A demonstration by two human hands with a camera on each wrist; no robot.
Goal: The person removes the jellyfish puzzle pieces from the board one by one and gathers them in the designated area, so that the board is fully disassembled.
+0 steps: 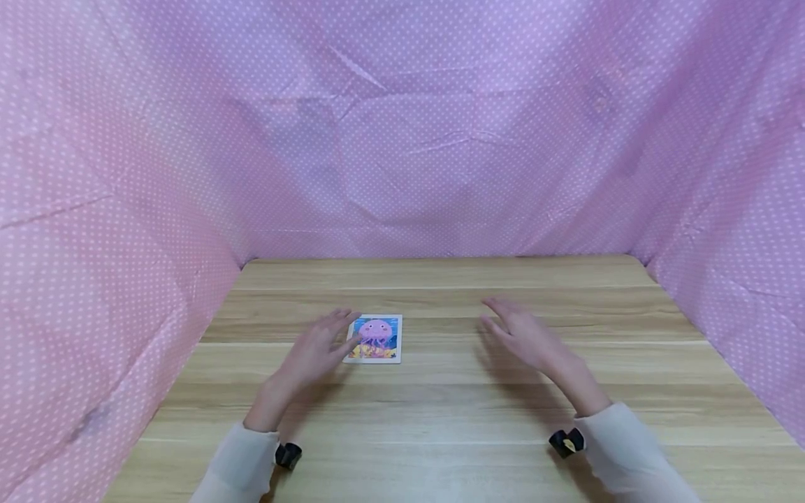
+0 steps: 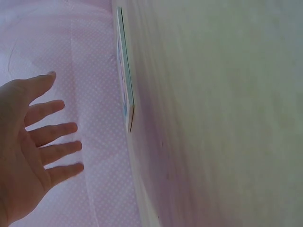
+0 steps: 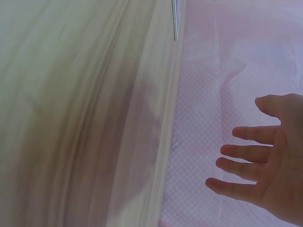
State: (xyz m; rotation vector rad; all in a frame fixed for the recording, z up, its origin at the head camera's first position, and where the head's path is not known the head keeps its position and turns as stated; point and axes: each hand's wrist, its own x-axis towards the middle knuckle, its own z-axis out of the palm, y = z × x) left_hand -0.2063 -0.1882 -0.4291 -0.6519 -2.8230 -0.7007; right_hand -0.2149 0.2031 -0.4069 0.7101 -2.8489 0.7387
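A square picture puzzle [image 1: 385,342] with a pink jellyfish on a blue and yellow sea scene lies flat on the wooden table. Its thin pale side [image 2: 127,80] shows edge-on in the left wrist view. My left hand [image 1: 317,353] hovers over the table just left of it, thumb and fingertips overlapping its left edge in the head view. The fingers are spread and hold nothing. To the right, well apart from the picture, my right hand [image 1: 528,339] is held above the table, its fingers spread too and nothing in them.
The wooden table [image 1: 440,419] has its far edge against a pink polka-dot cloth [image 1: 440,175], which also hangs along the left and right sides. Dark straps with small devices [image 1: 288,455] sit at both wrists, below light sleeves.
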